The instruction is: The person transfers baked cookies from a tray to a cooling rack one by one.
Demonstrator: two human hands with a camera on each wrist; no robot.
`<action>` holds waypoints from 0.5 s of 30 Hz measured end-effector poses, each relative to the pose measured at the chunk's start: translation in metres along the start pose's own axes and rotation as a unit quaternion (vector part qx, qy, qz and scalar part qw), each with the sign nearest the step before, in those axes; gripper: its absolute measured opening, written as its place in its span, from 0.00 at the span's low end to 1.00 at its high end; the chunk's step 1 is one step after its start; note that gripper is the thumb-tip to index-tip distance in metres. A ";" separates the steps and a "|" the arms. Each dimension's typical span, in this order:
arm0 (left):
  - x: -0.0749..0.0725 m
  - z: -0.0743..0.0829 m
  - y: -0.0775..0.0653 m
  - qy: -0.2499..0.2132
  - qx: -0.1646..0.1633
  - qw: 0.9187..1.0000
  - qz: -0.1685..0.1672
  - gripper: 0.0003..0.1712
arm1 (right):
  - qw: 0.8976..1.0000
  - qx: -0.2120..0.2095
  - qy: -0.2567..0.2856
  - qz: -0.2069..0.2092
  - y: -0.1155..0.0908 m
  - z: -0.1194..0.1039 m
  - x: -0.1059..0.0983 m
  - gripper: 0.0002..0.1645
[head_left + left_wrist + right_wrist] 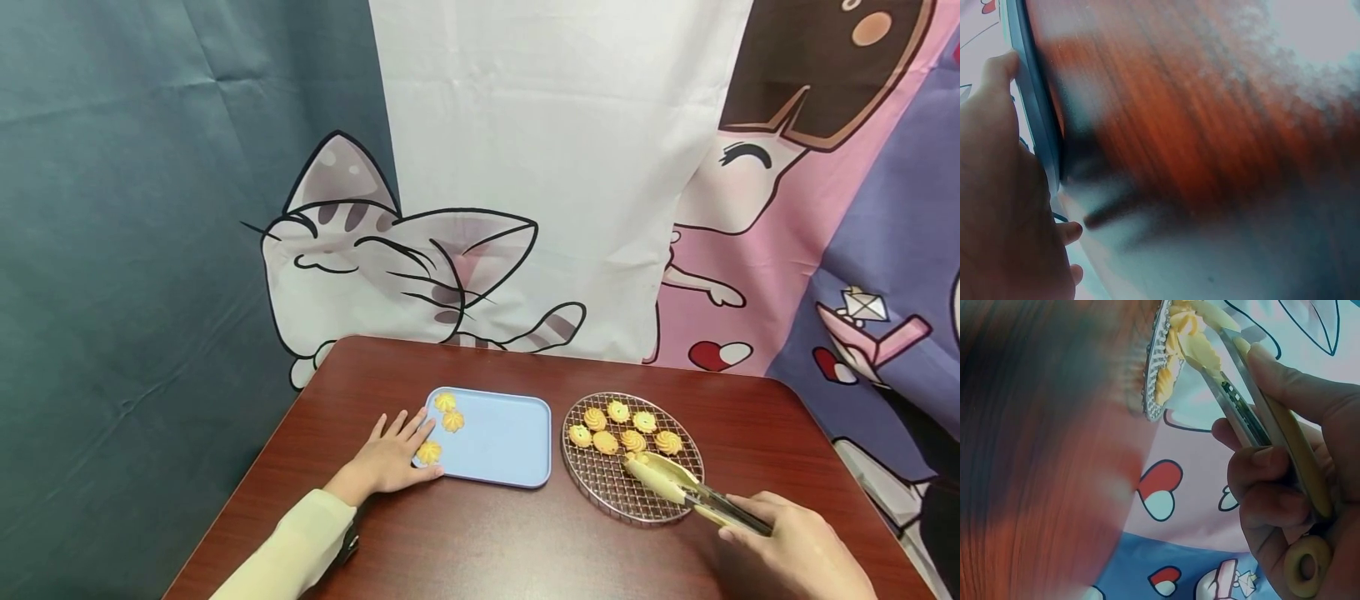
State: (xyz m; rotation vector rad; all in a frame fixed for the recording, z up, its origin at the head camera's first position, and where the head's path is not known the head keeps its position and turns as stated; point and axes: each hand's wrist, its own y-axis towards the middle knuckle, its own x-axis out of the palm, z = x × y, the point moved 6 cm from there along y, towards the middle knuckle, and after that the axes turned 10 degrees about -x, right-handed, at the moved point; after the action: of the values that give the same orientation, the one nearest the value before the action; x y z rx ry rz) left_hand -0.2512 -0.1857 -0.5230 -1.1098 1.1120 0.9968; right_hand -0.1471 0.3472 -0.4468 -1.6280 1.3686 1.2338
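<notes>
My right hand grips a pair of kitchen tongs with cream-coloured tips. Those tips lie around a swirled butter cookie at the near side of the cluster on a round wire rack. In the right wrist view, the fingers and thumb wrap the tongs' arms, and the tips are at the cookies. My left hand has its fingers spread at the left edge of a light blue tray, thumb at the near corner. Three yellow cookies lie along the tray's left side.
Several more cookies sit on the far half of the rack, to the right of the tray. Both stand on a dark red-brown wooden table. Behind the table hangs a printed cartoon curtain.
</notes>
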 end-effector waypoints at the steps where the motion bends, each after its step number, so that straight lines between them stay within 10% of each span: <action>1: 0.000 0.000 0.000 -0.001 0.000 1.000 0.000 0.55 | 1.000 -0.001 -0.003 0.008 -0.001 0.000 -0.001 0.30; 15: 0.000 0.000 0.000 -0.005 0.001 1.000 -0.002 0.56 | 1.000 0.013 -0.005 0.005 0.001 0.006 -0.007 0.32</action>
State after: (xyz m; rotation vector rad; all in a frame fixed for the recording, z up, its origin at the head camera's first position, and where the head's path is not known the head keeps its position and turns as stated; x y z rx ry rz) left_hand -0.2515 -0.1856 -0.5233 -1.1041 1.1031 0.9970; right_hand -0.1492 0.3553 -0.4420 -1.5957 1.3827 1.2235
